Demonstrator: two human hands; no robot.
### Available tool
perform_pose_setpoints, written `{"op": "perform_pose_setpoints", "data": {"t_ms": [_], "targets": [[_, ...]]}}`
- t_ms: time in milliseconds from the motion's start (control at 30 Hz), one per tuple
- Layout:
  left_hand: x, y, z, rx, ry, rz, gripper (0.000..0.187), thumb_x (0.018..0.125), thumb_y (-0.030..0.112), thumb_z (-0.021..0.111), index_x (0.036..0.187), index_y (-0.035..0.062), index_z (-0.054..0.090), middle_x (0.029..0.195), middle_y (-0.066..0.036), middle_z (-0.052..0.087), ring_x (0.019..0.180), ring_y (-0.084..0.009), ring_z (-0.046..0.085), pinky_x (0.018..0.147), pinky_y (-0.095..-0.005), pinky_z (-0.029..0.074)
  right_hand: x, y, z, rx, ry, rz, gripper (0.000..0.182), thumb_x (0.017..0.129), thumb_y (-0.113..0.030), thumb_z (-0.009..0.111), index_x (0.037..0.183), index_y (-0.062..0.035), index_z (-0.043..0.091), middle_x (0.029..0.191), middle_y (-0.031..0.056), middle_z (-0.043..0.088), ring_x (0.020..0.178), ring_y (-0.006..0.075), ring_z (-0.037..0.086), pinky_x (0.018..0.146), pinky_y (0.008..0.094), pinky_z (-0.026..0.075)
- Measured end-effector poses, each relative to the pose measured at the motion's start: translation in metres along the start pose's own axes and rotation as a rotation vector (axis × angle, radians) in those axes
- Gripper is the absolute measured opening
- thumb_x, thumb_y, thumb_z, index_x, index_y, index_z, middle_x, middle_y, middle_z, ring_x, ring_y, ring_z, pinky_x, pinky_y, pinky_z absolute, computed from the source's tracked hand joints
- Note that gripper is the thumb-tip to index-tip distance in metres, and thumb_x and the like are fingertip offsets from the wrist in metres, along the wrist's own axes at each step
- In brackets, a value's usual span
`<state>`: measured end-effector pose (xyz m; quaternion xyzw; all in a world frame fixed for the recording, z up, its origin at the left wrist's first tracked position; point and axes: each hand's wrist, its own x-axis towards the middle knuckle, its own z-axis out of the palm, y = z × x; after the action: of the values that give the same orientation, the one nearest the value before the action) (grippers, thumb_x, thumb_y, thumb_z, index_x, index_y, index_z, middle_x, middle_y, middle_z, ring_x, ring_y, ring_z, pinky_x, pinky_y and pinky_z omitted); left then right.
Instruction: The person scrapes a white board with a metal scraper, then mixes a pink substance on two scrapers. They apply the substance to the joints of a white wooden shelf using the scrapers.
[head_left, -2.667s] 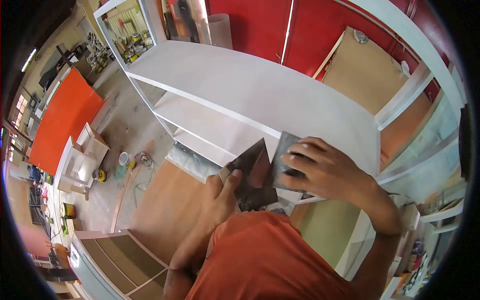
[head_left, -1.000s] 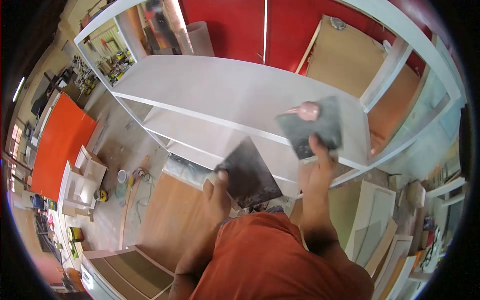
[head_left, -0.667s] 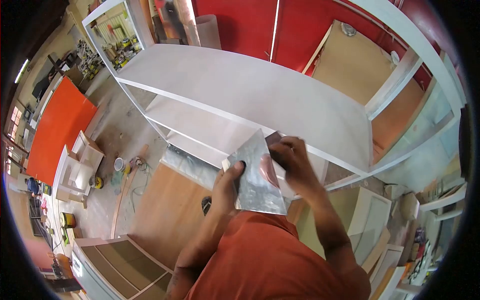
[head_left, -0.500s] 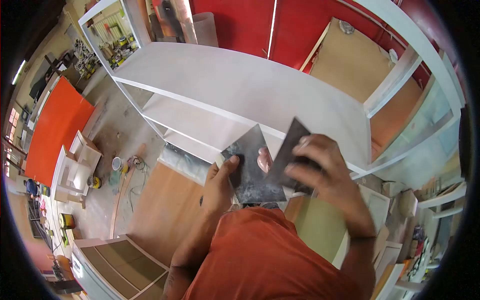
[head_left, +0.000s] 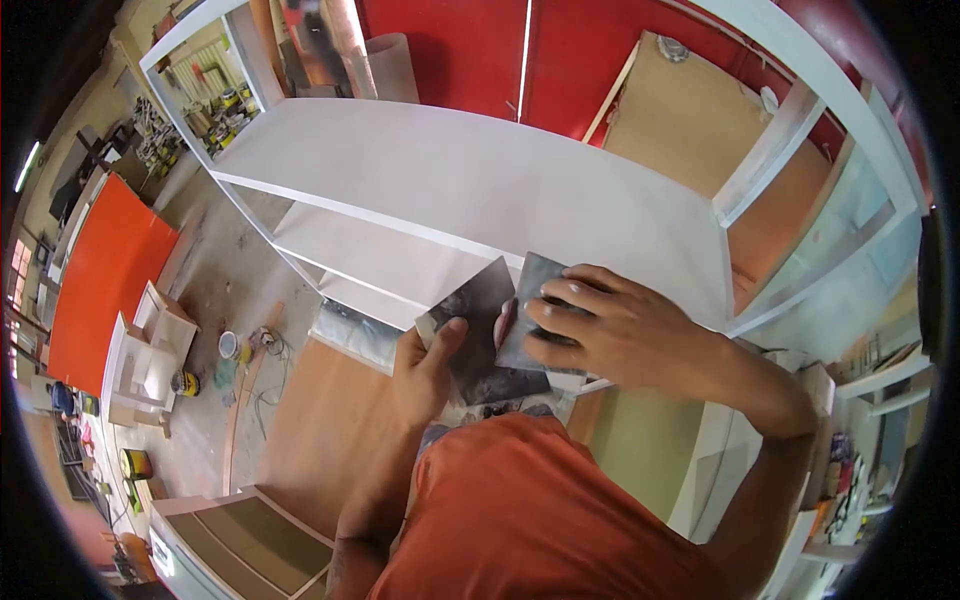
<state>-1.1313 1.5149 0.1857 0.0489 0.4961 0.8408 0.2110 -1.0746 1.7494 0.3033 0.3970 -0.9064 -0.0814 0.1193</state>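
Observation:
My left hand (head_left: 422,378) grips a dark, flat putty board (head_left: 470,335) by its left edge, thumb lying on top. A small lump of pink putty (head_left: 503,326) sits near the board's right side, partly covered. My right hand (head_left: 625,325) is closed on a thin grey rectangular spreader (head_left: 541,272), fingers across its face. The spreader overlaps the board's right part beside the putty; whether it presses on the board is hard to see. Both are held in front of my orange shirt, before the white shelf unit (head_left: 430,160).
A wooden panel (head_left: 320,430) lies low at the left, and a pale green panel (head_left: 645,440) at the right. Paint cans (head_left: 184,383), a small white cabinet (head_left: 125,370) and an orange panel (head_left: 105,285) stand further left. Brown board (head_left: 690,115) leans behind the shelf.
My right hand has moved left and flattened, turning the spreader so its lighter face shows over the putty. The left hand still holds the board. The view has shifted slightly.

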Motion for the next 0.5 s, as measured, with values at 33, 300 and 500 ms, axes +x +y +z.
{"op": "perform_pose_setpoints", "data": {"t_ms": [33,300,500], "targets": [[0.002,0.001,0.0,0.08,0.016,-0.01,0.028,0.099,0.017,0.058,0.116,-0.0048,0.061,0.104,-0.006,0.066,0.094,-0.0125,0.061,0.082,-0.0283,0.05,0.002,0.002,0.006,-0.021,-0.049,-0.005,0.024,0.085,-0.019,0.055,0.108,-0.0154,0.059,0.113,0.002,0.055,0.112,0.0202,0.054,0.1,0.0368,0.043],[0.008,0.008,-0.002,0.27,0.045,0.01,0.03,0.093,0.019,0.062,0.113,-0.0043,0.062,0.105,-0.009,0.067,0.091,-0.0177,0.063,0.083,-0.0321,0.05,0.005,0.005,0.003,0.014,0.038,0.011,0.025,0.082,-0.018,0.059,0.107,-0.0181,0.061,0.113,0.0036,0.057,0.11,0.0235,0.056,0.104,0.0412,0.042],[0.011,0.017,-0.007,0.304,0.034,0.015,0.031,0.092,0.018,0.063,0.114,-0.0045,0.062,0.105,-0.01,0.067,0.095,-0.0194,0.064,0.079,-0.0331,0.051,-0.001,-0.002,0.019,0.053,0.2,0.107,0.028,0.077,-0.016,0.065,0.104,-0.0176,0.065,0.106,0.0038,0.058,0.107,0.024,0.057,0.1,0.0438,0.045]]}}
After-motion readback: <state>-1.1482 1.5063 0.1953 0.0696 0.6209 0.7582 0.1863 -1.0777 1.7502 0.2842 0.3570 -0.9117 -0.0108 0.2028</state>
